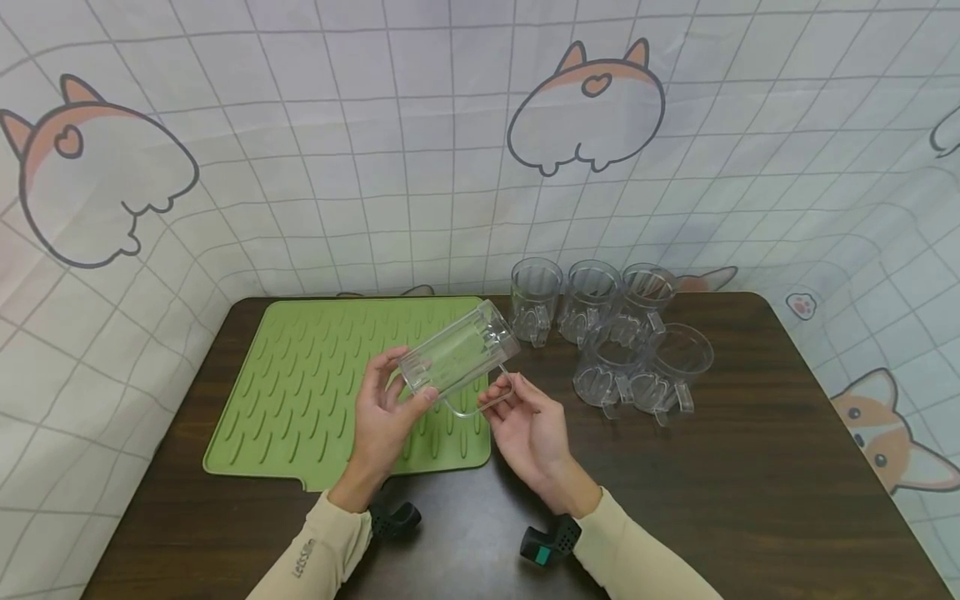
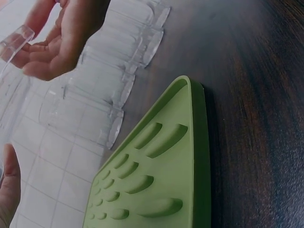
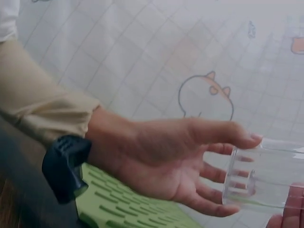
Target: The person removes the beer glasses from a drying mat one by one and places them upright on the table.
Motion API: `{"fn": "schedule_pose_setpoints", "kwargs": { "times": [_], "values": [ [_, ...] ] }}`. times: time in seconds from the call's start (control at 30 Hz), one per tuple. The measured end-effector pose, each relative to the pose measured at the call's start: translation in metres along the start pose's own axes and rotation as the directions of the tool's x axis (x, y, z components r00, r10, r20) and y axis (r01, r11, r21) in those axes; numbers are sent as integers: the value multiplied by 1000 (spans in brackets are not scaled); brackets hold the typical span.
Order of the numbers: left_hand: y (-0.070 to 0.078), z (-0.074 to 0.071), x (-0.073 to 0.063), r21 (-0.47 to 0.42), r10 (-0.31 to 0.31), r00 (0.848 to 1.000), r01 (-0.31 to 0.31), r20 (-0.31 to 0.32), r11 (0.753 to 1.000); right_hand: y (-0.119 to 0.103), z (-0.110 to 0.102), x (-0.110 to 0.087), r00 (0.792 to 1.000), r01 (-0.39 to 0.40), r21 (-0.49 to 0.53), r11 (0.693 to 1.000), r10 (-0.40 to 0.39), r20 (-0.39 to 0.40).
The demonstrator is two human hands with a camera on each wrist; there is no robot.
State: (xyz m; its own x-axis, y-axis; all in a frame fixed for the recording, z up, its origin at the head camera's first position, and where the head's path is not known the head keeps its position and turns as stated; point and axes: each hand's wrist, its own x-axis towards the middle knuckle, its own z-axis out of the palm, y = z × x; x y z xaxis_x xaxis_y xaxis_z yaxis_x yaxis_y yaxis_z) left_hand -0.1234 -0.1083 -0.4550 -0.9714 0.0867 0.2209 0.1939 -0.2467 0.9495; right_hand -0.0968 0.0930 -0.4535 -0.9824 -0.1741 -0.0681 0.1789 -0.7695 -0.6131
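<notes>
A clear plastic-looking mug (image 1: 459,354) is held tilted above the right part of a green drying mat (image 1: 300,375). My left hand (image 1: 381,421) grips one end of it, thumb on the near side and fingers around the far side. My right hand (image 1: 536,433) has its fingers curled at the mug's handle. In the left wrist view the handle passes between thumb and fingers of the right hand (image 2: 71,40). The right wrist view shows the left hand (image 3: 161,156) around the end of the mug (image 3: 270,175).
Several more clear mugs stand on the dark wooden table (image 1: 750,467) right of the mat, a back row with a mug (image 1: 536,292) at its left and a front pair with a mug (image 1: 682,354) at its right. A patterned white curtain (image 1: 420,167) hangs behind the table.
</notes>
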Motion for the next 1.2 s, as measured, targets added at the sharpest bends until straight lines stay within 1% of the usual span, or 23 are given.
{"fn": "schedule_pose_setpoints", "kwargs": {
  "times": [0.17, 0.33, 0.47, 0.67, 0.8, 1.0, 1.03, 1.1, 1.13, 1.2],
  "values": [
    [0, 1, 1, -4, 3, 1000, -3, 9, 1000, -3, 2, -1, 999, -32, 70, 997, 31, 22],
    [2, 2, 1, -11, 1, 1000, -1, 17, 1000, -5, 4, -1, 998, -50, 91, 995, 46, 49],
    [4, 2, 1, -14, 3, 1000, -3, 20, 1000, -7, 5, -2, 996, -49, 92, 995, 43, 74],
    [8, 4, 2, -14, 30, 999, -29, 29, 999, -10, 6, -4, 992, -38, 107, 994, 25, 125],
    [10, 3, 4, -3, 15, 999, -15, 46, 1000, -13, 8, -5, 989, -24, 124, 992, 6, 148],
    [12, -5, 5, 44, -56, 994, 52, 97, 998, -18, 11, -5, 981, 1, 106, 994, -22, 193],
    [13, -6, 5, 59, -60, 993, 55, 102, 997, -20, 11, -5, 979, 8, 99, 995, -28, 202],
    [14, -10, 4, 99, -56, 993, 45, 106, 994, -22, 12, -4, 976, 23, 87, 996, -42, 215],
    [14, -12, 4, 127, -44, 993, 30, 110, 991, -24, 13, -4, 974, 31, 83, 996, -48, 220],
    [16, -16, 4, 215, -20, 993, -6, 119, 977, -27, 13, -3, 973, 47, 85, 995, -65, 223]
  ]
}}
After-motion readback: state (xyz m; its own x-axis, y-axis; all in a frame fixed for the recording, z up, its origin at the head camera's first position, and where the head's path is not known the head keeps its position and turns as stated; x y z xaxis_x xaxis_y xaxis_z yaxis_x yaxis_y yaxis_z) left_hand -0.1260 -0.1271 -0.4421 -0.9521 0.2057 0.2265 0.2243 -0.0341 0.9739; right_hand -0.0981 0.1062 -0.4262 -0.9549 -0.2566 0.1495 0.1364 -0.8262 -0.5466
